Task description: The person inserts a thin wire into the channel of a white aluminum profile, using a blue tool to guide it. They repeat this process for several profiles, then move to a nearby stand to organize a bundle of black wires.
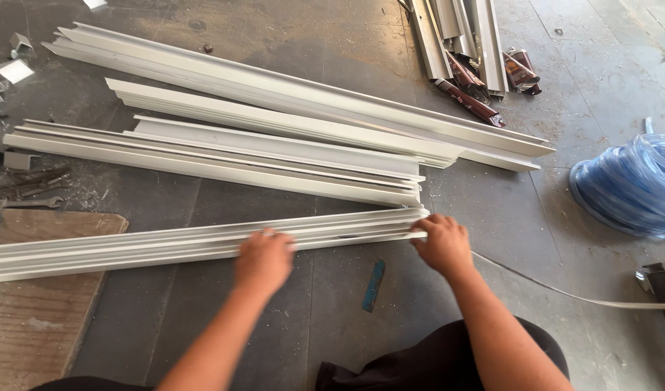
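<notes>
White aluminium profile [166, 246] is being gripped at its right end by right hand [441, 242]; left hand [265, 259] is being pressed on it, fingers curled.

A single head-worn camera is looking steeply down and forward over the person's own forearms at a grey floor [491, 210]. It is sitting close above the hands: the left hand [263, 261] and right hand [442, 245] are filling the lower middle of the frame, both lying on a long white profile [166, 246] that is running out to the left of the fingers. Beyond the fingertips, farther from the lens, more white profiles [274, 130] are stretching across the upper frame. Right of the right hand's fingers, a blue coil [629, 185] is being cut by the frame edge. No second view is sharing this scene.
</notes>
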